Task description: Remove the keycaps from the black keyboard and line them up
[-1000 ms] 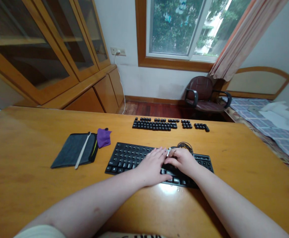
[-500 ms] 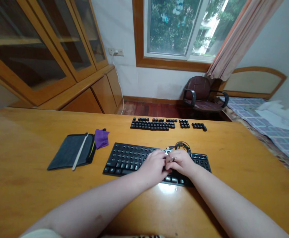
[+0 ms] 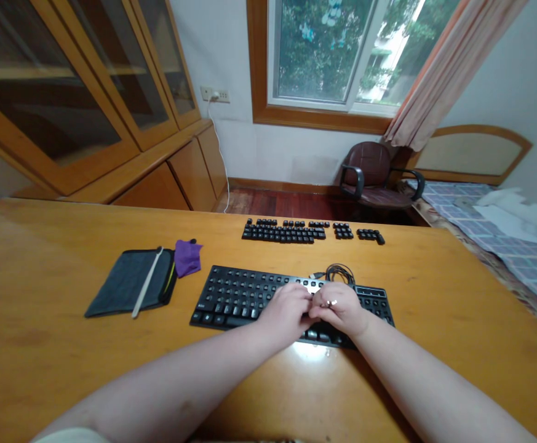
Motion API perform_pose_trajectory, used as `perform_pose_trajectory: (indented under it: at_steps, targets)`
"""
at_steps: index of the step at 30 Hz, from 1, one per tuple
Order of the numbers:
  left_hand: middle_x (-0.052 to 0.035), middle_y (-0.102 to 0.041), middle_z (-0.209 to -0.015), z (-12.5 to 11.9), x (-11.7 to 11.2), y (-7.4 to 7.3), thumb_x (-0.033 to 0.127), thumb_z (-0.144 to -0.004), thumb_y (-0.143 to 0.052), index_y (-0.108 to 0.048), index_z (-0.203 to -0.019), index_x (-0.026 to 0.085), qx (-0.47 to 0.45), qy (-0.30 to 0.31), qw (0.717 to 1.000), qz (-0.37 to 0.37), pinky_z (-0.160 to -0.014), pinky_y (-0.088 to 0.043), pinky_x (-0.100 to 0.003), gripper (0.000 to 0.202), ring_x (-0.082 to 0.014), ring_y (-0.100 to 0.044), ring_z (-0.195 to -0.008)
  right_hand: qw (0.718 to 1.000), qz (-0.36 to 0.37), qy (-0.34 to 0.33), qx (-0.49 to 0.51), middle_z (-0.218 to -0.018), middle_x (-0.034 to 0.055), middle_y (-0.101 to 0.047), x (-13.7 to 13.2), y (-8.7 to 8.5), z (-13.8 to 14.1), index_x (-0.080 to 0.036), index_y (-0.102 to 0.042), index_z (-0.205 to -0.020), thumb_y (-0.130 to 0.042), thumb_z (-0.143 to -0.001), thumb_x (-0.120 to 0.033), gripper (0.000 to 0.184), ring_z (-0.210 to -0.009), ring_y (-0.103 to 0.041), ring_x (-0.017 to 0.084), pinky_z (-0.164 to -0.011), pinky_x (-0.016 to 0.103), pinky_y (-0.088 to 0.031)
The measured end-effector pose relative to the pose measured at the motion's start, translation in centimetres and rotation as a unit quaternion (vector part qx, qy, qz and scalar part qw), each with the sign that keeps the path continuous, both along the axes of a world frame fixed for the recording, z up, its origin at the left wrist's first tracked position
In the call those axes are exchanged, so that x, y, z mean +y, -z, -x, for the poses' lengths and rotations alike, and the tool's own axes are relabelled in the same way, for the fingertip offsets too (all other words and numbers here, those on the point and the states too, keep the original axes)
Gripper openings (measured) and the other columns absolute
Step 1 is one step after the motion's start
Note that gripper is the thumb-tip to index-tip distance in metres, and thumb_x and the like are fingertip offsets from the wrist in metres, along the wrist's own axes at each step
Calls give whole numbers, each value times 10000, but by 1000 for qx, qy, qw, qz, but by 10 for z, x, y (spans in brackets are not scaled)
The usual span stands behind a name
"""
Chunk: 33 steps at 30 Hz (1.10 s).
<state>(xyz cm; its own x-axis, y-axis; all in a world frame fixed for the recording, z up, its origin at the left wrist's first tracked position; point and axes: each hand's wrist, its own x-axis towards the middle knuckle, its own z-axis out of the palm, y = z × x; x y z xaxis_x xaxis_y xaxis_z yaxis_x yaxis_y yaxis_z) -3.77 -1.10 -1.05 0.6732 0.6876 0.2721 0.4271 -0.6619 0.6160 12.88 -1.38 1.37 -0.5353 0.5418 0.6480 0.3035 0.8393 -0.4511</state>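
A black keyboard [image 3: 231, 295] lies on the wooden table [image 3: 42, 271] in front of me. My left hand [image 3: 285, 311] and my right hand [image 3: 341, 307] meet over its right-middle part, fingers curled and pinched together. Something small and shiny shows between the fingertips of my right hand; I cannot make out what it is. Rows of loose black keycaps [image 3: 286, 231] are laid out behind the keyboard near the table's far edge. A coiled black cable [image 3: 339, 271] lies just behind my right hand.
A dark grey pouch [image 3: 127, 283] with a white stick on it lies left of the keyboard, beside a purple cloth [image 3: 187, 256]. Beyond the table stand a brown chair [image 3: 372, 175], wooden cabinets [image 3: 88, 111] and a bed [image 3: 503, 227] at the right.
Both hands have drawn closer together and curled tighter, lifting slightly off the keys. The view has shifted a little.
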Motion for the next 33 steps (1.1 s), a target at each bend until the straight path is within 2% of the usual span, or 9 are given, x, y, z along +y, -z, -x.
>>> perform_pose_trajectory:
  at_steps: [4, 9, 12, 17, 21, 26, 30, 33]
  targets:
    - [-44, -665, -880, 0, -3, 3, 282, -793, -596, -671, -830, 196, 0, -11, 1000, -19, -848, -412, -356, 120, -216, -531, -949, 1000, -10, -6, 5, -558, 3, -609, -1, 1, 0, -184, -592, -680, -546, -860, -271, 205, -512, -543, 106, -526, 224, -401]
    - [-36, -652, -789, -1, -3, 2, 286, -800, -596, -656, -773, 173, 5, 3, 999, -35, -771, -428, -315, 131, -184, -545, -824, 999, -13, -6, 29, -548, 13, -601, -3, -4, -1, -179, -569, -673, -529, -866, -242, 207, -511, -547, 111, -520, 227, -414]
    - [-30, -649, -767, -1, -3, 2, 304, -818, -579, -651, -784, 173, 1, 20, 999, -27, -766, -432, -299, 153, -167, -554, -787, 998, 11, 11, 62, -538, 19, -587, -3, -6, -3, -179, -557, -652, -491, -879, -227, 242, -521, -557, 113, -530, 226, -436]
    - [-48, -666, -862, 1, -2, -2, 297, -793, -616, -652, -873, 172, 5, -11, 1000, -1, -803, -440, -309, 153, -183, -567, -850, 994, 35, 58, 81, -544, 21, -590, 0, 2, -6, -180, -573, -625, -519, -858, -249, 249, -524, -564, 123, -538, 242, -455]
    - [-31, -680, -935, 3, -1, -7, 304, -737, -679, -662, -954, 214, -16, -38, 998, 56, -830, -445, -304, 236, -187, -586, -903, 968, 132, 124, 176, -489, -7, -544, 3, 14, -8, -180, -591, -631, -514, -856, -288, 262, -443, -531, 115, -484, 246, -450]
    - [-15, -659, -883, 3, 1, -10, 243, -689, -711, -671, -912, 215, -37, -61, 989, 130, -760, -476, -266, 228, -161, -608, -820, 921, 242, 157, 263, -515, -10, -538, 5, 22, -7, -157, -590, -648, -518, -850, -375, 306, -342, -471, 85, -349, 210, -359]
    - [-20, -650, -891, 3, 0, -9, 165, -690, -688, -664, -905, 201, -55, -62, 986, 145, -762, -488, -268, 219, -153, -613, -800, 909, 266, 161, 278, -481, -19, -508, 6, 21, -6, -148, -585, -641, -532, -843, -394, 322, -350, -464, 88, -362, 212, -354]
    - [-29, -655, -928, 3, 1, -7, 152, -710, -665, -655, -961, 212, -81, -77, 984, 140, -799, -488, -290, 258, -164, -611, -845, 900, 237, 181, 319, -506, -13, -512, 9, 19, -6, -154, -579, -644, -515, -856, -391, 324, -390, -470, 97, -394, 227, -372]
